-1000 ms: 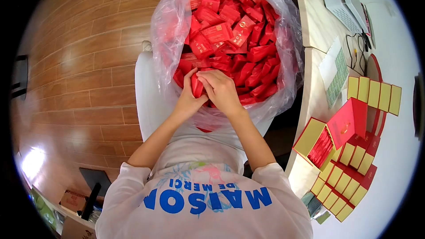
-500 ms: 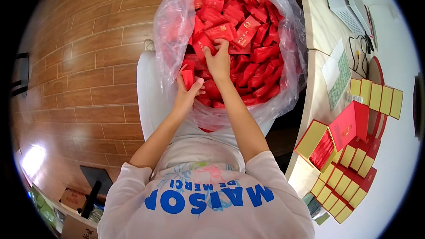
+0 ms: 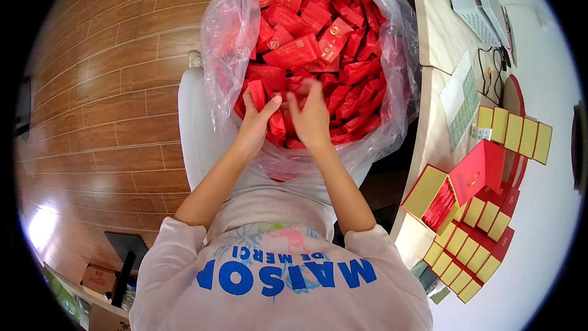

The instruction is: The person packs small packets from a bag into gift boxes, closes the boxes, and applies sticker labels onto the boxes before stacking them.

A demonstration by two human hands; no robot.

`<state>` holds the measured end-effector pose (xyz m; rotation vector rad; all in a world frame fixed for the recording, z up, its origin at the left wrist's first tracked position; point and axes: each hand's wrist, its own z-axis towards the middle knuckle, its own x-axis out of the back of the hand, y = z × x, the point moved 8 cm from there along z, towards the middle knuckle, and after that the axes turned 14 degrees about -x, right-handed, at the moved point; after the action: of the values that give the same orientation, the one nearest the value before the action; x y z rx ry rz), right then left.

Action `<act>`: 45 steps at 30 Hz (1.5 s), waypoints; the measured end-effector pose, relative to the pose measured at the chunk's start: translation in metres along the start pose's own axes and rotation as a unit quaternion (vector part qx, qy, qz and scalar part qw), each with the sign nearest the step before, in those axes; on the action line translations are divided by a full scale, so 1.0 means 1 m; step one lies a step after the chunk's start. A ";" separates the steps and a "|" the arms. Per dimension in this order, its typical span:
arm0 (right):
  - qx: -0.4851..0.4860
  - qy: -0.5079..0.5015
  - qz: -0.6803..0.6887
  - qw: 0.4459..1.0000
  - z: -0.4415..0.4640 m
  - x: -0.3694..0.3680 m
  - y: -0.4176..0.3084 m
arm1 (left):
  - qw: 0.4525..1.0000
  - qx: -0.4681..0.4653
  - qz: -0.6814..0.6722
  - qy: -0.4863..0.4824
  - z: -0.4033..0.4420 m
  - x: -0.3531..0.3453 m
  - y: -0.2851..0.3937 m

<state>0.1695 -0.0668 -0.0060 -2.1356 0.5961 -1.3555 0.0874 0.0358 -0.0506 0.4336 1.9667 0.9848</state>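
A large clear plastic bag [image 3: 398,104] stands open in front of me, filled with small red packets [image 3: 294,52] bearing gold print. My left hand [image 3: 252,130] is closed on a red packet [image 3: 257,95] near the bag's left side, thumb pressed to it; a further packet lies under the thumb, and I cannot make out if it is held too. Close beside it, over the packets, is my right hand [image 3: 312,121]. Its fingers are smeared by motion, so whether anything is between them does not show.
On the counter [image 3: 432,101] at right stands an open red and gold box [image 3: 422,193] with red packets inside. Several gold-sided boxes [image 3: 468,251] are stacked nearby. A white machine [image 3: 474,3], cables and a green patterned sheet [image 3: 463,107] lie farther up. Wooden flooring [image 3: 116,110] spreads left.
My right hand has come down from a packet higher in the heap to beside my left hand. The left hand still holds a red packet. The whole view has shifted slightly.
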 end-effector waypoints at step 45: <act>-0.082 -0.099 0.174 0.976 0.014 0.024 0.005 | 0.960 -0.066 0.179 -0.206 -0.014 -0.027 0.008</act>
<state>0.1911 -0.0823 0.0023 -2.1338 0.9736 -0.9210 0.0902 0.0178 -0.0251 0.8660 1.4650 1.1348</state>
